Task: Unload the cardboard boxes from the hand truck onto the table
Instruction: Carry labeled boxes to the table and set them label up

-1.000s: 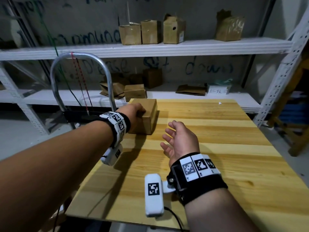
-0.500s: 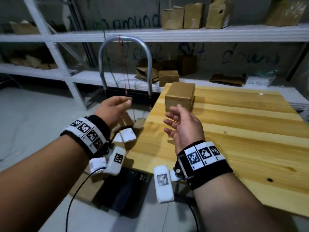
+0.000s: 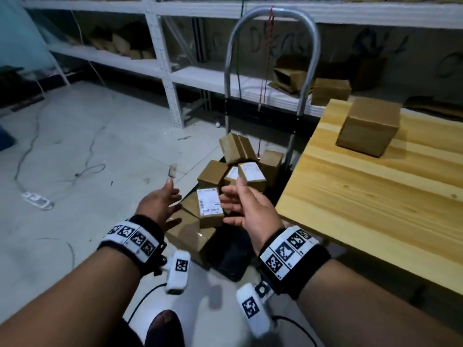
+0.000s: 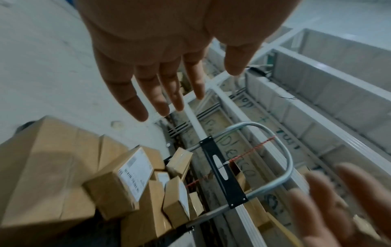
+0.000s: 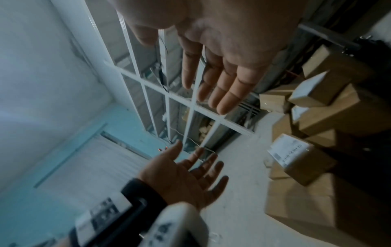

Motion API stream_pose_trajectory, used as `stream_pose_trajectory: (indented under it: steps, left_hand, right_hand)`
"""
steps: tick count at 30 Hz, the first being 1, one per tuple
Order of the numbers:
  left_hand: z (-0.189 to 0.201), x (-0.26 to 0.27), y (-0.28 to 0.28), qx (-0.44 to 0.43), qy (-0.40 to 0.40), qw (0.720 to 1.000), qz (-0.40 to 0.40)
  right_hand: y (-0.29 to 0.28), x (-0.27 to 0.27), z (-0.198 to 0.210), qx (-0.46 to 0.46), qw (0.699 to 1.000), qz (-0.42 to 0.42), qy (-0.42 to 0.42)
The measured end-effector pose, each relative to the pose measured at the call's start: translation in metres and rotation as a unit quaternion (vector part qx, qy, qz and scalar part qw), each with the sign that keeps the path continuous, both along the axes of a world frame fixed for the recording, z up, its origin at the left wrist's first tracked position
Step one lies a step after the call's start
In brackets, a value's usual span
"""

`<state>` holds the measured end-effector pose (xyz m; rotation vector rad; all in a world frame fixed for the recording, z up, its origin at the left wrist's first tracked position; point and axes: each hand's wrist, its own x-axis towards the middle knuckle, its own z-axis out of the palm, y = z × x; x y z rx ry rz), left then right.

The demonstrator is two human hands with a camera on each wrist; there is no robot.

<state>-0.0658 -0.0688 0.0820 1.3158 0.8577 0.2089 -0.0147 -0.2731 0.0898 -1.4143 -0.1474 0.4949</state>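
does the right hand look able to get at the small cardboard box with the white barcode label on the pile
Probably yes: the right hand is open beside the small cardboard box with the white barcode label, which sits on top of the pile with nothing covering it.

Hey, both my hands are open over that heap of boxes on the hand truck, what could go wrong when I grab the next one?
1. The boxes lie tilted against each other, so pulling the labelled box might topple its neighbours onto the floor.
2. Your left hand and right hand hold nothing yet; a hasty one-sided grab could slip.
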Motion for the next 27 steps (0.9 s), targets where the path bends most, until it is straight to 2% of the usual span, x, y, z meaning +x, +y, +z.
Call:
stream_pose_trajectory:
  steps: [4, 9, 14, 20, 27]
  left_hand:
    - [-0.019, 0.007, 0.02, -0.051, 0.019, 0.998, 0.012]
    - [-0.038, 0.02, 0.031, -0.067, 0.062, 0.996, 0.006]
    - [-0.059, 0.037, 0.046, -0.078, 0.094, 0.993, -0.004]
    - [-0.072, 0.054, 0.039, -0.089, 0.129, 0.988, 0.01]
    - [-0.087, 0.068, 0.024, -0.108, 0.149, 0.982, -0.036]
  right_hand:
    - [0.025, 0.013, -0.025, -0.061, 0.998, 0.001, 0.026]
    - [0.043, 0.035, -0.047, -0.067, 0.989, -0.028, 0.132]
    - [0.051, 0.051, -0.069, -0.099, 0.982, -0.03, 0.16]
    - [0.057, 0.077, -0.099, -0.14, 0.972, -0.03, 0.184]
    - [0.076, 0.086, -0.107, -0.129, 0.96, -0.015, 0.248]
